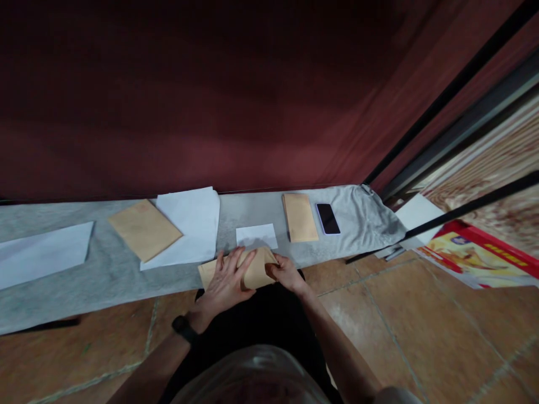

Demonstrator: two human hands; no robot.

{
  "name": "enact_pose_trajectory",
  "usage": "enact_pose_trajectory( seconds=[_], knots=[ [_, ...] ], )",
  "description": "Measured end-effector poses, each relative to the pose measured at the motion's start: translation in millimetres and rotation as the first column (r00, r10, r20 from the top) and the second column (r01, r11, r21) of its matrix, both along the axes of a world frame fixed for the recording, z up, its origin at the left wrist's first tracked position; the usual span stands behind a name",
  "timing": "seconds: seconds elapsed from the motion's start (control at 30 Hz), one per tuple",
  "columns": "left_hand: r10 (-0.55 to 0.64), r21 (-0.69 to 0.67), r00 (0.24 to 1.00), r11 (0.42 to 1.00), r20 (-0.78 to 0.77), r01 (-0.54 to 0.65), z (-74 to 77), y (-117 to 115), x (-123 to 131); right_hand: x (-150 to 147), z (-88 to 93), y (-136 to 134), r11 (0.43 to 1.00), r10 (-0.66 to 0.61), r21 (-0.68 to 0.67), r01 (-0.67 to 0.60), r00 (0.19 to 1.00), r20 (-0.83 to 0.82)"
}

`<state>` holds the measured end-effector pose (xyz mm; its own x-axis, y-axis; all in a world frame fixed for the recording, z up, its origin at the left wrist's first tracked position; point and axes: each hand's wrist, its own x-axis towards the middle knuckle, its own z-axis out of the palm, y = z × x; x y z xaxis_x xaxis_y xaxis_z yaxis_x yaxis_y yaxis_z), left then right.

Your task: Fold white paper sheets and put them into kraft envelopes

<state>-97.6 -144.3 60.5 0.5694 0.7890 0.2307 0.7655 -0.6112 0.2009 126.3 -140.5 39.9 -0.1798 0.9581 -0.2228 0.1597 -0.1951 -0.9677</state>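
Brown paper envelope (256, 276) sits at the near edge of the bench, just above the lap, its mouth gaping toward the right. The left hand (229, 275) lies over it with fingers spread, gripping nothing that shows. The right hand (288, 272) is closed on the edge of the mouth, fingertips partly hidden by the paper. For neat work, the left palm should press evenly — just enough to steady the sheet without creasing it — while the right works gently, since thin paper like this probably tears at a seam if tugged. Resting more of it on the grey cloth (113, 278) would likely give firmer support.

Just beyond lies a white slip (256, 234), best left unwrinkled by the knuckles. Farther right are a tan envelope stack (301, 217) and a phone (329, 219); to the left, a tan envelope (145, 230) overlaps white sheets (191, 235). Behind everything rises a dark red panel (252, 112).
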Motion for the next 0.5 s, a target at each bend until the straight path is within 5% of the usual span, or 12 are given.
enact_pose_trajectory(
  seconds=[0.1, 0.2, 0.3, 0.43, 0.5],
  knots=[
    [0.007, 0.015, 1.000, 1.000, 0.008, -0.007, 3.9, -4.1, 4.4, 0.7, -0.4, -0.3, 0.995, -0.076, -0.066, 0.081, 0.994, 0.074],
    [0.013, 0.005, 1.000, 1.000, -0.002, -0.013, 1.8, -6.2, 9.1, 7.0, 8.0, -4.4, 0.962, -0.246, 0.179, 0.208, 0.943, 0.224],
    [0.042, -0.034, 0.999, 0.999, 0.030, -0.041, -6.1, -8.7, 14.2, 18.2, 19.5, -12.2, 0.892, -0.362, 0.359, 0.275, 0.910, 0.203],
    [0.017, -0.043, 0.998, 0.999, 0.055, -0.015, -15.9, -17.1, 21.1, 34.9, 23.4, -23.8, 0.982, -0.009, 0.186, -0.007, 0.996, 0.083],
    [-0.041, -0.040, 0.998, 0.998, 0.041, 0.043, -18.6, -23.4, 23.8, 41.1, 20.5, -30.4, 0.971, 0.174, 0.148, -0.190, 0.978, 0.115]
  ],
)
